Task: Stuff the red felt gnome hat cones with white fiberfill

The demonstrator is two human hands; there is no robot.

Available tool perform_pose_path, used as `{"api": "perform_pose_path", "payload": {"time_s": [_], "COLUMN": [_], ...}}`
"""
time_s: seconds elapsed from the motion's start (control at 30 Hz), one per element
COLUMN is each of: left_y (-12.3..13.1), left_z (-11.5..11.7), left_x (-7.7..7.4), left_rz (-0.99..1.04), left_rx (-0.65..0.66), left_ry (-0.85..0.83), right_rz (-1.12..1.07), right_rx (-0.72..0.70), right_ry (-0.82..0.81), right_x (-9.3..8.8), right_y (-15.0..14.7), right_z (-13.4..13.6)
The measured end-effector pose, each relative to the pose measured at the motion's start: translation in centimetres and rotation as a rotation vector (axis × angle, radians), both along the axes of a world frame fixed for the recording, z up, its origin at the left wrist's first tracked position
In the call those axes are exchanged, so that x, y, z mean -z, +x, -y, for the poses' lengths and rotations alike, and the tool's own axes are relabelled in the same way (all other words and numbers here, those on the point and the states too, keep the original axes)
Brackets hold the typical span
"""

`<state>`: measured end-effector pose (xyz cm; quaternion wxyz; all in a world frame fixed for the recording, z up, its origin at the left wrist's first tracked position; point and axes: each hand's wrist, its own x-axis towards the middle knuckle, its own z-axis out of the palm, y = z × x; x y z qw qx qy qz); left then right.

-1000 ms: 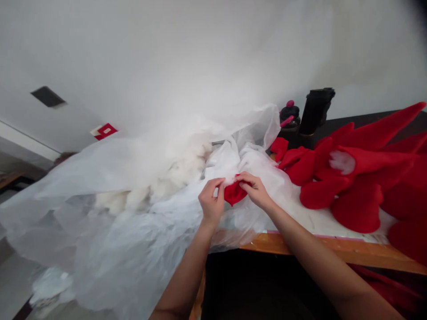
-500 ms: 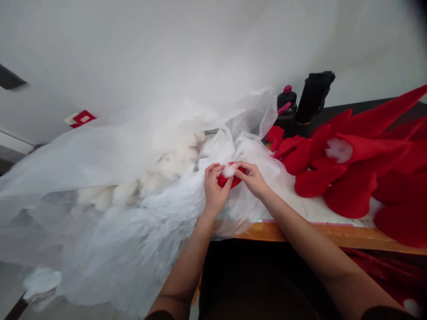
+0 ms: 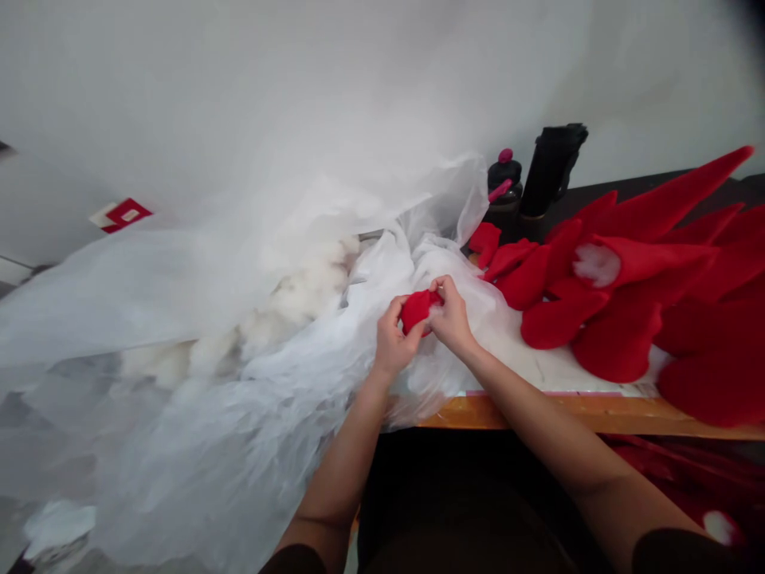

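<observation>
A small red fabric piece point(image 3: 417, 308) sits between both my hands, above the crumpled clear plastic bag point(image 3: 239, 375). My left hand point(image 3: 391, 343) cups it from the left with its fingers curled round it. My right hand point(image 3: 449, 316) pinches its right side with closed fingers. Inside the bag, to the left of my hands, lies white fluffy stuffing point(image 3: 287, 307). A heap of red fabric pieces point(image 3: 621, 295) lies on the table to the right, one of them showing a tuft of white stuffing point(image 3: 594, 264).
The wooden table edge point(image 3: 574, 410) runs below my hands. Two dark bottles point(image 3: 529, 191) stand at the back by the white wall. The plastic bag spills off the table to the left. More red cloth point(image 3: 693, 478) hangs under the table at the right.
The white tuft seen between my fingers half a second ago is no longer visible; the red piece now looks closed and rounder. Both hands have drawn closer together around it.
</observation>
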<state>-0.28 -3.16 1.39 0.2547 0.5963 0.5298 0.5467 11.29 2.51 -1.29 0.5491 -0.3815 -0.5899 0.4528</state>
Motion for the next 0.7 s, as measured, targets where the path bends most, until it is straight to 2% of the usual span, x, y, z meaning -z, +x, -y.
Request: {"api": "perform_pose_path", "payload": {"time_s": [0.07,0.13,0.23,0.3,0.37,0.43,0.57,0.7], "left_y": [0.3,0.1,-0.7,-1.2,-1.4,-1.4,-1.3,-0.5], "left_z": [-0.2,-0.8,-2.2,-3.0,-3.5,-3.7,-3.4,-2.2], "left_x": [0.0,0.1,0.5,0.8,1.2,1.5,1.7,1.9], "left_rz": [-0.017,0.007,0.033,0.027,0.050,0.109,0.175,0.097], "left_rx": [0.057,0.028,-0.061,-0.188,-0.308,-0.305,-0.110,0.021], "left_ry": [-0.028,-0.048,-0.053,-0.056,-0.054,-0.017,0.051,0.063], "right_rz": [0.023,-0.015,-0.190,-0.245,-0.215,-0.155,-0.041,-0.037], "right_rx": [0.027,-0.010,-0.242,-0.425,-0.487,-0.436,-0.293,-0.041], "right_ry": [-0.012,-0.005,-0.080,-0.147,-0.147,-0.117,-0.067,-0.067], "right_x": [-0.3,-0.7,-1.3,-1.6,-1.6,-1.5,-0.9,-0.3], "right_y": [0.2,0.4,0.5,0.4,0.3,0.1,-0.2,0.0], "right_z": [-0.1,-0.3,-0.5,-0.5,-0.3,-0.2,-0.4,-0.7]}}
